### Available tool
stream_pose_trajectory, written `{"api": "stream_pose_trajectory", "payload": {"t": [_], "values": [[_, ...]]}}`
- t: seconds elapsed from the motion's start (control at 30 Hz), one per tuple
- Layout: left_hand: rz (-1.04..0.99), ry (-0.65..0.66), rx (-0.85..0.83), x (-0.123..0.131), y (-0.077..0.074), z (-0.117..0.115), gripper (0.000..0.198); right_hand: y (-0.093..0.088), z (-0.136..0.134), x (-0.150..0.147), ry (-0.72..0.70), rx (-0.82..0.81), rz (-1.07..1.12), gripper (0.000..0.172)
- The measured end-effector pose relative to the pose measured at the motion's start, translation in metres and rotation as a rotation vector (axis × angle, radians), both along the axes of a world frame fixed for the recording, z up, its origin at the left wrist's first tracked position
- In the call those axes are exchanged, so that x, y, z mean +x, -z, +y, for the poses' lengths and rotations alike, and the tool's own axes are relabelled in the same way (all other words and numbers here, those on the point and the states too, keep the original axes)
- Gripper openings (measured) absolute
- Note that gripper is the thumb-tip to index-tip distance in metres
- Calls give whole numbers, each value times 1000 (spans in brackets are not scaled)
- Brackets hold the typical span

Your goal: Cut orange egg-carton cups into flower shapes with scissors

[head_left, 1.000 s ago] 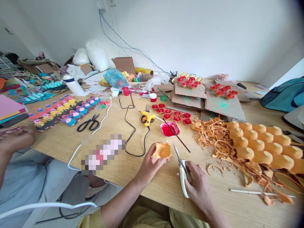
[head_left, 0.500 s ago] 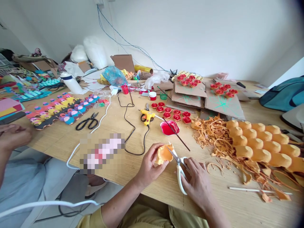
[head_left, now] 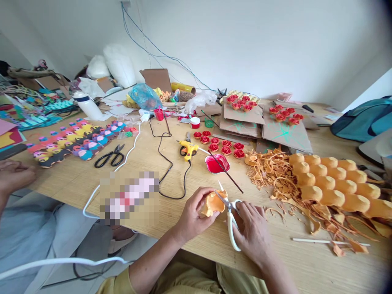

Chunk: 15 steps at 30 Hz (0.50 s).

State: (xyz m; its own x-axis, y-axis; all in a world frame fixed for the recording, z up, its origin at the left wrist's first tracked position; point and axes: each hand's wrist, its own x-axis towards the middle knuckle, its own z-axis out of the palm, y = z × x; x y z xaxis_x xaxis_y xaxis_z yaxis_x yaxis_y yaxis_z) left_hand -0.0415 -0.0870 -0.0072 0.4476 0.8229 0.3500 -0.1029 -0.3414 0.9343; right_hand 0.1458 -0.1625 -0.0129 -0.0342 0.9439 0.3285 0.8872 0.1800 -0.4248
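Observation:
My left hand pinches an orange egg carton cup with a ragged rim, its hollow turned toward me. In my right hand are white-handled scissors, fingers wrapped through the loops. The blades are parted at the cup's right rim, one tip showing above it and the other blade against its inside. Beyond my hands sits a dish of red paint with a thin brush lying across it. Orange cardboard trimmings are heaped right of the dish.
An orange egg carton lies at right. Red paper roses stand near a yellow glue gun. Black scissors and painted carton figures are at left, beside another person's hand. A white cable crosses the table.
The cup has turned slightly in my left hand, and the scissor blades have opened wider at its rim. The whole view has shifted a little.

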Motion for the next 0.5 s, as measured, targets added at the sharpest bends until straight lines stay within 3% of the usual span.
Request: {"api": "stream_pose_trajectory", "payload": {"t": [0.3,0.5], "values": [[-60,48,-111,-3,-5,-2,43,-2,-1,-1,-71,23,49,17],[-78,56,-98,-4,-8,-3,41,1,-2,-1,-91,54,68,19]]}}
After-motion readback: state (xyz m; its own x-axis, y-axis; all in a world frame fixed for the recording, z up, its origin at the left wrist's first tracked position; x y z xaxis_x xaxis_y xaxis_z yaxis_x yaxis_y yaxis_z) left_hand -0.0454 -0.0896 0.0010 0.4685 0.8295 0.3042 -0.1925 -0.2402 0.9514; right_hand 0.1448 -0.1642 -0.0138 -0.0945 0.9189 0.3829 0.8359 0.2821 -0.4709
